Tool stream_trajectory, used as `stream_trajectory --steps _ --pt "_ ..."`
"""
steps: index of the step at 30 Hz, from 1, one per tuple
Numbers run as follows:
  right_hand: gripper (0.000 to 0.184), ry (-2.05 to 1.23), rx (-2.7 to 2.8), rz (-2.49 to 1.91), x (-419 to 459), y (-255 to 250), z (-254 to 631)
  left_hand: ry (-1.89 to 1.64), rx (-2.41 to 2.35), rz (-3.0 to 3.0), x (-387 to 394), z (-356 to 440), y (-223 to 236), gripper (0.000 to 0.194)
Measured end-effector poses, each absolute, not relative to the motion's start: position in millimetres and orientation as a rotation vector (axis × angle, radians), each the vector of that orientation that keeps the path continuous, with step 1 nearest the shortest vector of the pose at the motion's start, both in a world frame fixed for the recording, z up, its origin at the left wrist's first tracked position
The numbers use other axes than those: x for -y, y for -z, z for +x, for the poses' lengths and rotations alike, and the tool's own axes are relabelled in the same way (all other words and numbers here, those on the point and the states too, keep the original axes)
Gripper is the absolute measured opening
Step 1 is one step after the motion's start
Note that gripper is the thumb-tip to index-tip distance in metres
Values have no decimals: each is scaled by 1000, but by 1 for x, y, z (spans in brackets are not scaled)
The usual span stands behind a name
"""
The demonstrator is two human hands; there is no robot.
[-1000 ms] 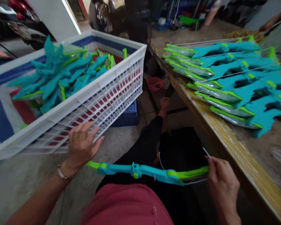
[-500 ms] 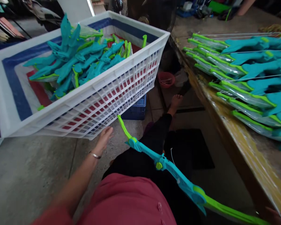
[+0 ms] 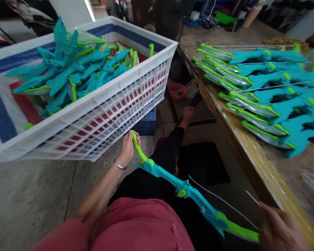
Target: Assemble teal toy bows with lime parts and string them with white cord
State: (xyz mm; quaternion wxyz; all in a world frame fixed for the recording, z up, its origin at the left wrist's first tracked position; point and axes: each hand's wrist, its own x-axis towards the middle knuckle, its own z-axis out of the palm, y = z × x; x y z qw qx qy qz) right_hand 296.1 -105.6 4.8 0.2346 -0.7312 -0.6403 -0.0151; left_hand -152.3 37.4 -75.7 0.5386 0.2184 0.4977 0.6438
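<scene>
A toy bow (image 3: pixel 170 177) with a teal grip and lime-green limbs lies slantwise across my lap, its left end higher. My left hand (image 3: pixel 128 148) is closed round the tip of its upper green limb, close beneath the basket's side. At the lower right, my right hand (image 3: pixel 279 225) is closed at the other green limb's end. A thin white string (image 3: pixel 222 198) runs loosely from that hand toward the bow's middle, and a short free end sticks up from the fingers. Part of the right hand is blurred.
A white plastic basket (image 3: pixel 131 101) at the left holds a heap of teal and green toy bow parts (image 3: pixel 75 69). More strung toy bows (image 3: pixel 277 80) lie in a row on the table (image 3: pixel 259 164) at the right. A red bowl (image 3: pixel 176 91) stands on the floor.
The bow has turned from level to slanting. My left hand, open and off the bow half a second ago, now grips its upper tip. My right hand has come back into view.
</scene>
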Motion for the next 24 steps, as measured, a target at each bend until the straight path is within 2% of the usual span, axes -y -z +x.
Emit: stream_trajectory --steps 3,8,13,16,19,24 --pt "44 -78 1808 -1807 85 -26 243 -1482 -1096 574 -25 -126 57 46" --pt "6 -610 1660 -1364 34 -56 151 -1421 -969 667 -5 -87 21 39" --pt "13 -895 1633 -1115 13 -70 104 -1399 -820 821 22 -72 -3 29" --pt "15 -990 1658 -1054 17 -74 91 -1392 -720 871 36 -71 -10 40" --pt "17 -1016 1716 -1009 26 -77 82 -1424 -630 833 45 -71 -14 51" --pt "19 -898 1892 -907 44 -77 68 -1421 -542 754 53 -75 -19 51"
